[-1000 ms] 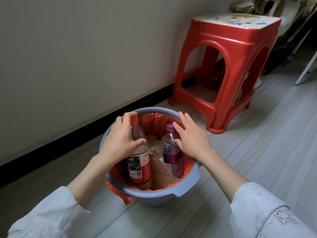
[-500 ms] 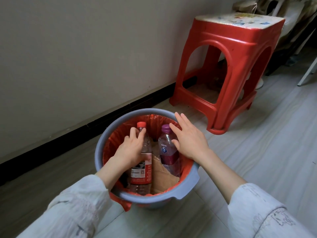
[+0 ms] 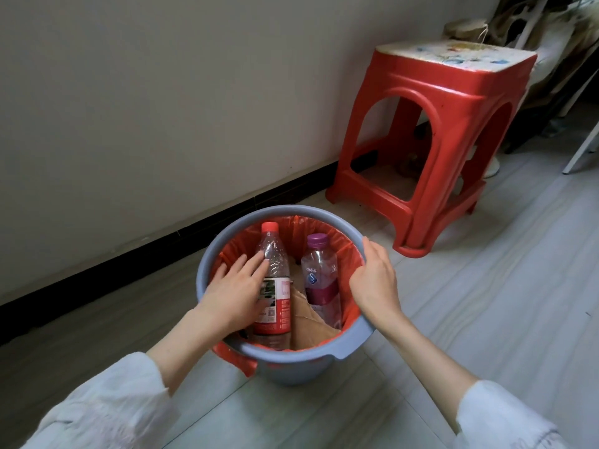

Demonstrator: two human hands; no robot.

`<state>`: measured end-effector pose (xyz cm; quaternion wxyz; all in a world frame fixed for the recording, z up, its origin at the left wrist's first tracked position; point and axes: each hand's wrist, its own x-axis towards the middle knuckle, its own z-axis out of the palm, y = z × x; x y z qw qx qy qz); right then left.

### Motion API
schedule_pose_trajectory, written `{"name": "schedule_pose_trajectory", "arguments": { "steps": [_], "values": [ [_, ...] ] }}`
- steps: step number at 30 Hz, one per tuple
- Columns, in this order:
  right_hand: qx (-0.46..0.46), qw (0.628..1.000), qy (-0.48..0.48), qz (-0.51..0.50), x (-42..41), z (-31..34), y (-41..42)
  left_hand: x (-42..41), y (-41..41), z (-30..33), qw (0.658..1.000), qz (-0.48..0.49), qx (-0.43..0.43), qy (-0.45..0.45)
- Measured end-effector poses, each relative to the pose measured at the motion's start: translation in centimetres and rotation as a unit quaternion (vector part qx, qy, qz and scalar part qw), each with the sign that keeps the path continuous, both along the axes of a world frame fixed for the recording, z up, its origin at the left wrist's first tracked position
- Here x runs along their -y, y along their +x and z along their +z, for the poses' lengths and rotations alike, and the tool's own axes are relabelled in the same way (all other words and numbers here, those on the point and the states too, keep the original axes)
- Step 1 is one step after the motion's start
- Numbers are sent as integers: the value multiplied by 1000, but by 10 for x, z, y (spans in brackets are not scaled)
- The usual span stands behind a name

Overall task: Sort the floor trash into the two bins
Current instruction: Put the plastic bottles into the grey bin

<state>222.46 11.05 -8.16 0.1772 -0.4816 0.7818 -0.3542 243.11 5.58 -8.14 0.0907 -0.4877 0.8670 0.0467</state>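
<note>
A pale wall [image 3: 162, 92] with a black baseboard meets a light wood-grain floor [image 3: 486, 286]. A red plastic stool [image 3: 434, 124] stands against the wall at the right. Nearer, a grey-blue bin [image 3: 291, 358] lined with a red bag [image 3: 353, 257] sits on the floor. Inside it, a clear bottle with a red cap [image 3: 275, 264] leans upright on the left, a clear bottle with a purple cap [image 3: 319, 273] stands on the right, and a piece of brown cardboard [image 3: 308, 322] rests between them. Both forearms reach forward from white sleeves. The left hand [image 3: 236, 290] is down inside the bin, fingers straight and relaxed, lying against the red-capped bottle without gripping it. The right hand [image 3: 376, 280] curls over the bin's right rim, grasping it, with the thumb inside.
</note>
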Motion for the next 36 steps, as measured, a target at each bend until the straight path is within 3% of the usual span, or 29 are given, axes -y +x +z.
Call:
{"name": "schedule_pose_trajectory", "arguments": {
  "steps": [5,9,15,22,25,29,36],
  "values": [
    [47,999,2,-1,16,5,25,10,35,11,997,51,20,-53],
    [76,997,2,26,47,4,66,24,72,4,989,127,-27,-64],
    [32,998,-2,57,101,0,121,39,127,-1,958,210,-152,-126],
    [-22,998,-53,32,146,2,161,72,165,-7,933,271,-177,-157],
    [-13,995,-30,93,160,7,165,87,172,-5,933,284,-167,-145],
    [0,964,103,246,159,12,157,94,183,7,948,273,-152,-64],
    [15,918,209,338,88,86,147,10,176,83,928,312,-191,71]
  ]
}}
